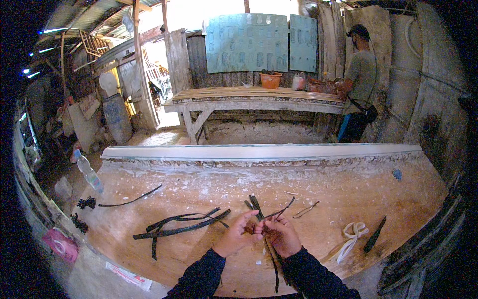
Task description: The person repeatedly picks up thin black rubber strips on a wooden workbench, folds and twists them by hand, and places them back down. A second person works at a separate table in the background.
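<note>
Black strips (pixel 256 207), several, held over the middle of the table (pixel 328 184), tails trailing towards its near edge. Left hand (pixel 236 234): fingers curled in and gripping the strips. Right hand (pixel 282 236): thumb and fingers pinched on them beside the left; exact contact points hidden by the fingers.

Handling (judged): very light, limp lengthwise but springy enough to hold a curve; likely smooth, apt to slide over one another. Best hold: a pinch where they cross, flat faces together.

Materials: strips flat, narrow, dull black. Loose strips (pixel 184 230) lie crossed on the table's left half, some broad, some thin. Tabletop: wood-toned, flecked with white residue. On its right side, a soft white tie (pixel 352 239), looped, beside a dark, tapered blade-like piece (pixel 374 234). Along its far side, a long smooth white rail (pixel 264 151), crusted beneath. At its left edge, a clear plastic bottle (pixel 88 172).
</note>
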{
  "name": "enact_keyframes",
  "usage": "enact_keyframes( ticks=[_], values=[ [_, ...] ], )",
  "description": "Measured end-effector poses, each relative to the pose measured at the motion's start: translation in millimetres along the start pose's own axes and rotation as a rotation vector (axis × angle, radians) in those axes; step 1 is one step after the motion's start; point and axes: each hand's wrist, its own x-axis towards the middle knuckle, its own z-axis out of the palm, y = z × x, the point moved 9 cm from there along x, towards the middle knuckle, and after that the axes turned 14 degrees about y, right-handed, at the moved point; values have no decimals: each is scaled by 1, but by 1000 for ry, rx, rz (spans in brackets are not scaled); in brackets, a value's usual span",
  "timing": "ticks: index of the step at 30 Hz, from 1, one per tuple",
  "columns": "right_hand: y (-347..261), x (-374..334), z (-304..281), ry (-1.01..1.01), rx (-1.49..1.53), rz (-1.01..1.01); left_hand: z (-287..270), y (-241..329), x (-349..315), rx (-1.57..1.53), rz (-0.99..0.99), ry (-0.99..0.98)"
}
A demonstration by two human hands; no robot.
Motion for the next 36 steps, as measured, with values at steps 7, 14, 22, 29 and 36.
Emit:
enact_keyframes(
  ticks=[7,14,22,29,36],
  values=[
    [-9,-1,-4,70,71,-106,-8,-6,3,-31,38,32],
    [-24,2,-12,127,48,-129,-45,-4,5,94,1,349],
    [-19,-14,13,-153,-24,-49,-64,-14,4,112,-102,480],
    [-39,1,-13,148,-659,-362,-61,-13,2,27,-188,417],
    [-59,-5,-10,359,-1401,-785,-17,1,-2,174,62,-18]
  ],
)
